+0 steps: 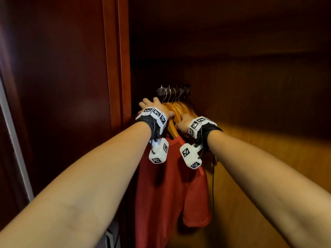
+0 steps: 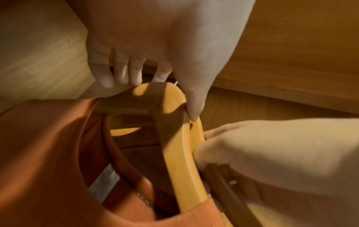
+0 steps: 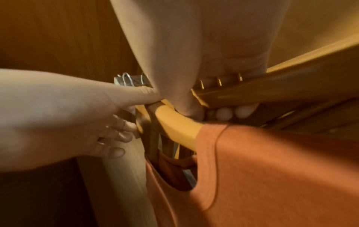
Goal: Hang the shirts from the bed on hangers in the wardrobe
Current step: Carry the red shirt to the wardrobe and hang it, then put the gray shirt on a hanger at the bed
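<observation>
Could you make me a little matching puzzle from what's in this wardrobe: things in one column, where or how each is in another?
Things:
1. red shirt
2. metal hooks
3. left hand
4. right hand

Place or state:
A. over the short rail at the top
B. curled round the bare wooden hangers
C. draped on the front hanger
D. fingers spread at the front hanger's top

Pairs: 1-C, 2-A, 3-D, 4-B
</observation>
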